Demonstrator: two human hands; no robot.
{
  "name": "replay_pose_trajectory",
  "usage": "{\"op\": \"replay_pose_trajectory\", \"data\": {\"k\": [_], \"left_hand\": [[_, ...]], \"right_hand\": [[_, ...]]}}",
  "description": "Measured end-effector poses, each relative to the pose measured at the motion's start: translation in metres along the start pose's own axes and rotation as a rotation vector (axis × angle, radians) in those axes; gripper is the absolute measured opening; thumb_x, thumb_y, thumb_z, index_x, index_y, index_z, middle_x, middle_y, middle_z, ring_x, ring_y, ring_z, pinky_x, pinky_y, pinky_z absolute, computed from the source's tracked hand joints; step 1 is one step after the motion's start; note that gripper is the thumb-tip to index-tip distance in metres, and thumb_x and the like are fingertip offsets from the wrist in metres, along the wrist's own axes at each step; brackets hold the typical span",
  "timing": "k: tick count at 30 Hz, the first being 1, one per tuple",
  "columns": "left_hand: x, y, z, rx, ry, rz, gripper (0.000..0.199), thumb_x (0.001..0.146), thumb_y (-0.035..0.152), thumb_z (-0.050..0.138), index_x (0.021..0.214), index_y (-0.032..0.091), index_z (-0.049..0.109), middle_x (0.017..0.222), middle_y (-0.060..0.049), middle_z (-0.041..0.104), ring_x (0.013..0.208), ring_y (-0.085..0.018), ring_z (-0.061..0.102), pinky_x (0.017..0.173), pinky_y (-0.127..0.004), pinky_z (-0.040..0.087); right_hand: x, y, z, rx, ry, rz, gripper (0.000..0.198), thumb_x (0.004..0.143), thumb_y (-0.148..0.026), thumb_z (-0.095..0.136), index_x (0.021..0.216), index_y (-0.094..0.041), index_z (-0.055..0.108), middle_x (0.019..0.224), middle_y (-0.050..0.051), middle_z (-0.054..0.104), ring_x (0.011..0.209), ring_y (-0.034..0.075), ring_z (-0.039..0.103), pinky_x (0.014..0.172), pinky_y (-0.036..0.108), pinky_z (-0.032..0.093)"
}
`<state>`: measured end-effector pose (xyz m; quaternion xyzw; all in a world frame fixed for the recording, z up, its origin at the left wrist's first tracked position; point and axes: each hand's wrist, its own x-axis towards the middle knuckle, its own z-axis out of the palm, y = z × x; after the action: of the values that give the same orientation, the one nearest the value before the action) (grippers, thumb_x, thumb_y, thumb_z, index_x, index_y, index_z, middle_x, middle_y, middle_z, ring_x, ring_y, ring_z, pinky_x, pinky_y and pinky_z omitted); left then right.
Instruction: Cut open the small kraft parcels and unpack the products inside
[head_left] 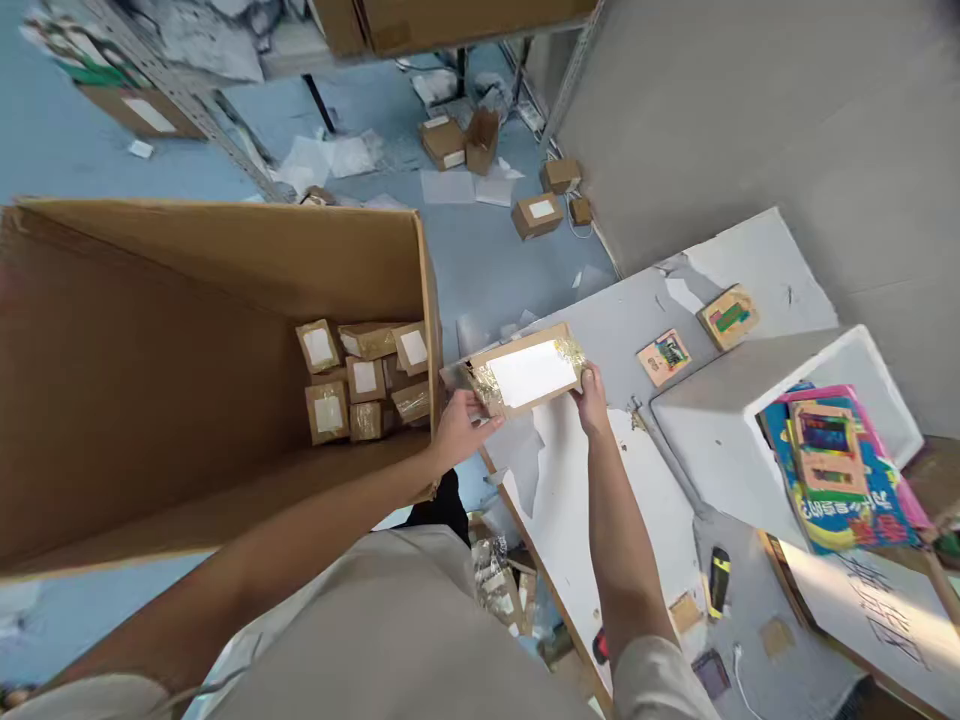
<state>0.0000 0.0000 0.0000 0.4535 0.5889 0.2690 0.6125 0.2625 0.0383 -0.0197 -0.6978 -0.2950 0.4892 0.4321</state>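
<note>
Both hands hold a small cardboard box [517,408] with a blank white label and shiny tape at its ends. At its lower left end, my left hand [463,432] grips it with the thumb along the near edge. The fingers of my right hand [592,402] close on the opposite end. The box is above the left edge of the white table [559,470]. Close to my left hand stands a large open carton [217,235], and several small taped boxes [365,378] with white labels are heaped at its right end.
On the table lie two small colourful packs [664,357], a white bin [720,440] with books and a yellow-black cutter [718,582]. Loose boxes [537,215] and paper scraps are on the blue floor. A metal rack [180,85] stands behind the carton; a grey wall [750,120] is at right.
</note>
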Motion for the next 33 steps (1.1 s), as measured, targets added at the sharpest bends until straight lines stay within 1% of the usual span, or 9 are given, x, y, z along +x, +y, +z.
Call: {"op": "replay_pose_trajectory", "data": {"k": [4,7,12,15,19,22,25,29,33], "left_hand": [[-0.002,-0.002,0.004,-0.048,0.021,-0.013,0.048,0.071,0.038,0.075,0.103,0.02,0.043,0.113,-0.011,0.059,0.105,-0.022,0.062,0.076,-0.035,0.055],[-0.005,-0.003,0.001,-0.082,-0.01,-0.02,0.051,0.07,0.035,0.075,0.107,0.02,0.043,0.118,-0.012,0.058,0.105,-0.023,0.062,0.078,-0.037,0.056],[-0.001,-0.011,-0.023,-0.127,-0.12,-0.008,0.06,0.07,0.036,0.076,0.119,0.019,0.045,0.128,-0.016,0.054,0.116,-0.026,0.059,0.092,-0.043,0.052],[0.012,-0.024,-0.058,-0.154,-0.125,0.008,0.061,0.071,0.038,0.075,0.122,0.019,0.047,0.129,-0.016,0.054,0.115,-0.026,0.059,0.094,-0.043,0.05],[0.035,-0.055,-0.135,-0.102,-0.158,-0.066,0.055,0.074,0.04,0.071,0.119,0.016,0.051,0.112,-0.013,0.065,0.095,-0.021,0.067,0.09,-0.041,0.052],[0.052,-0.094,-0.212,0.029,-0.122,-0.149,0.053,0.074,0.04,0.07,0.118,0.016,0.054,0.112,-0.011,0.067,0.094,-0.019,0.067,0.091,-0.036,0.052],[0.081,-0.152,-0.289,0.177,-0.045,-0.285,0.049,0.077,0.039,0.066,0.119,0.018,0.055,0.113,-0.01,0.069,0.099,-0.02,0.067,0.092,-0.032,0.05],[0.149,-0.25,-0.366,0.278,0.088,-0.456,0.05,0.075,0.039,0.067,0.119,0.016,0.058,0.116,-0.013,0.068,0.112,-0.027,0.062,0.097,-0.036,0.047],[0.23,-0.345,-0.384,0.281,0.09,-0.462,0.062,0.067,0.03,0.071,0.126,0.019,0.057,0.126,-0.011,0.064,0.119,-0.027,0.058,0.1,-0.033,0.045]], "right_hand": [[0.0,0.001,-0.002,-0.045,0.011,-0.005,0.069,0.079,-0.067,0.05,0.135,-0.028,0.042,0.145,0.01,0.041,0.13,0.022,0.043,0.101,0.04,0.043],[-0.008,-0.006,-0.004,-0.185,0.147,-0.106,0.078,0.079,-0.061,0.053,0.142,-0.022,0.032,0.148,0.016,0.037,0.135,0.025,0.039,0.106,0.046,0.038],[-0.041,-0.069,0.022,-0.51,0.461,-0.595,0.067,0.088,-0.048,0.047,0.145,-0.021,0.026,0.152,0.016,0.03,0.143,0.027,0.027,0.113,0.055,0.023],[-0.058,-0.126,0.086,-0.633,0.318,-0.883,0.061,0.09,-0.041,0.048,0.145,-0.024,0.027,0.149,0.012,0.034,0.141,0.026,0.032,0.112,0.054,0.027],[-0.058,-0.154,0.222,-0.95,-0.353,-0.852,0.051,0.092,-0.04,0.048,0.139,-0.02,0.041,0.135,0.014,0.052,0.124,0.028,0.05,0.103,0.051,0.041],[-0.041,-0.117,0.327,-1.184,-0.766,-0.699,0.049,0.091,-0.036,0.052,0.136,-0.019,0.047,0.132,0.014,0.057,0.121,0.027,0.053,0.102,0.045,0.043],[-0.008,-0.044,0.405,-1.299,-0.89,-0.471,0.044,0.093,-0.03,0.05,0.135,-0.016,0.048,0.126,0.013,0.061,0.115,0.022,0.059,0.099,0.035,0.045],[0.057,0.074,0.456,-1.595,-0.885,-0.106,0.038,0.091,-0.026,0.053,0.128,-0.016,0.055,0.119,0.013,0.065,0.109,0.022,0.062,0.093,0.033,0.048],[0.124,0.182,0.483,-1.731,-0.936,0.02,0.039,0.083,-0.018,0.061,0.122,-0.013,0.06,0.115,0.016,0.067,0.105,0.027,0.064,0.087,0.037,0.051]]}}
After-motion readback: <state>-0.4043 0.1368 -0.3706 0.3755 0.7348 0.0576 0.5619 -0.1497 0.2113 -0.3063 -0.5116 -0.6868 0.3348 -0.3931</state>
